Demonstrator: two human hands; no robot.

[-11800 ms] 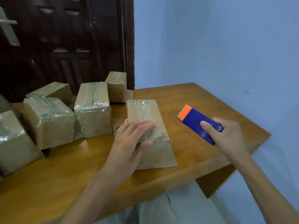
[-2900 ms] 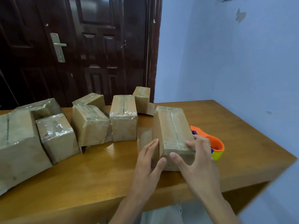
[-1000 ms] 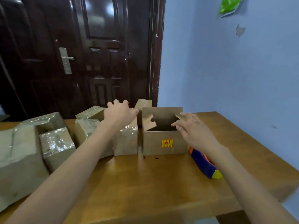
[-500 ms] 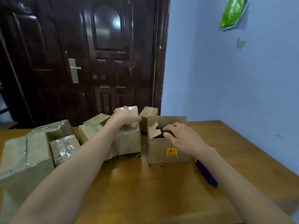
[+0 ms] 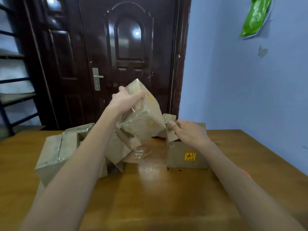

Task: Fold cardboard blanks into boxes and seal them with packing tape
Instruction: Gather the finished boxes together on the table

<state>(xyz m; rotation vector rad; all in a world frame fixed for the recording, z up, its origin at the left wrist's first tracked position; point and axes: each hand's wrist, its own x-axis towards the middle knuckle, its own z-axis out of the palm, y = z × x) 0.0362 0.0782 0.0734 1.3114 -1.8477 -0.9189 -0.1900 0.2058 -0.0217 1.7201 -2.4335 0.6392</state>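
My left hand [image 5: 125, 100] grips a taped brown box [image 5: 145, 117] and holds it tilted in the air above the wooden table [image 5: 150, 197]. To its right an open-topped cardboard box [image 5: 185, 155] with a yellow and red sticker stands on the table. My right hand [image 5: 188, 132] rests on that box's top left corner, thumb and fingers closed on a raised flap. The tape dispenser is hidden, apart from an orange speck behind my right forearm.
Several taped boxes [image 5: 56, 152] crowd the table's left half under my left arm. One small box [image 5: 169, 117] stands behind the open one. A dark door [image 5: 126, 55] is straight ahead, a blue wall [image 5: 241, 89] on the right.
My left hand has lifted the taped box off the table and tipped it upward. My right hand stays on the open box's flap. The camera has tilted up.
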